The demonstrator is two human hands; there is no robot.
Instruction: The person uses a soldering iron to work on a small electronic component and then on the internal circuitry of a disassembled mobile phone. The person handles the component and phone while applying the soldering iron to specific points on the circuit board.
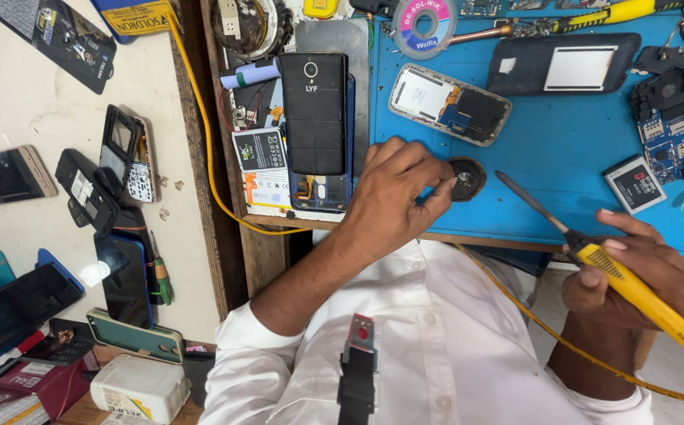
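Observation:
My left hand [395, 195] rests on the blue work mat [562, 157], its fingertips pinching a small round dark part [468, 178] near the mat's front edge. My right hand [633, 271] grips a yellow-handled soldering iron [633, 287]; its thin metal tip [515, 189] points up-left and ends just right of the round part, apart from it. A yellow cord [562, 338] trails from the iron across my white shirt.
An opened phone frame [450, 104], a dark back cover [564, 64], a circuit board [671, 149], a battery [635, 183] and a wick spool [426, 26] lie on the mat. A black phone [314, 112] stands left of it. Several phones [106, 181] cover the left counter.

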